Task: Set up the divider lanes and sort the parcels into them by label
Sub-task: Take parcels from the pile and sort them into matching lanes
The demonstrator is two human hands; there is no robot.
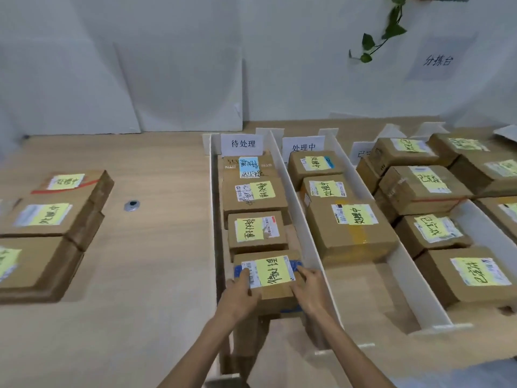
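You've got a light wood bench (156, 275) w/ a round metal grommet (132, 206), white wall (293, 51) behind, white boards (181, 88) leaning on it, vine (391, 26) hanging top right, paper sign (437, 61) beside it.

We identify this as a parcel-sorting station in a plain white-walled workroom: a wall sign (437, 60) reads 分拣台, white dividers (292, 191) form lanes headed by printed cards (242, 143) on a wooden desk (156, 261), and taped cardboard parcels (351, 228) carry shipping labels and handwritten yellow notes.
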